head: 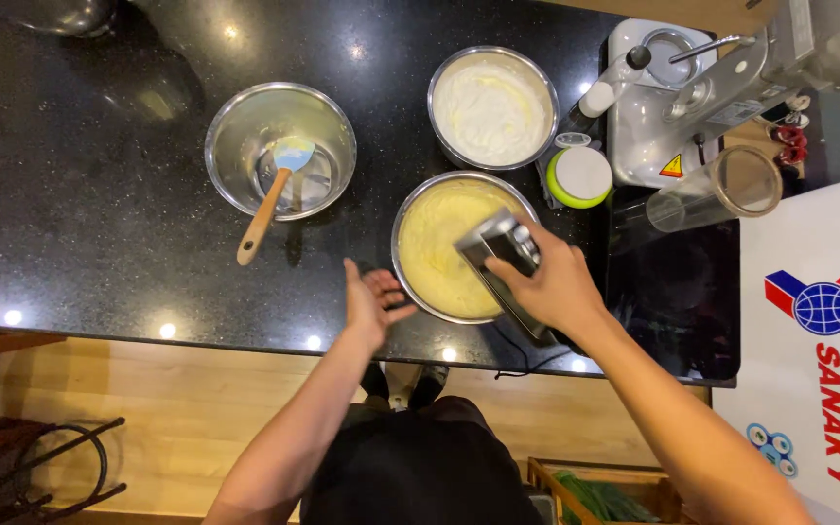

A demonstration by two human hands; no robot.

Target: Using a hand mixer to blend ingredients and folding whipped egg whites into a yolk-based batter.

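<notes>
Nearest: pale wooden floor (187, 408) below the table edge; a dark metal rack (60, 467) at lower left, a wooden crate (634, 481) holding green vegetables at lower right.

Surface: black speckled stone table (99, 224), glossy, with ceiling lights mirrored along its near edge.

Left hand (369, 303): released, fingers spread, at the near rim of the batter bowl; whether it touches the rim cannot be told.

Right hand (551, 282): clenched around a hand mixer (500, 248), dark and silver, held over the right side of the batter bowl; its cord (527, 367) hangs off the table edge.

Batter bowl (418, 206): steel, filled with pale yellow batter, near the table's front edge, between the two hands.

Left of it, apart: steel bowl (235, 126), nearly empty, with a wooden-handled spatula (269, 202) leaning on its rim, blue head inside.

Farther back: steel bowl of white whipped cream (491, 109), just behind the batter bowl.

Right of both: round container with green rim and white lid (580, 177); clear measuring cup (721, 190) lying on its side; white stand mixer (702, 87), head raised, at the far right corner.

Right edge: white panel (819, 321) with red and blue printing.
</notes>
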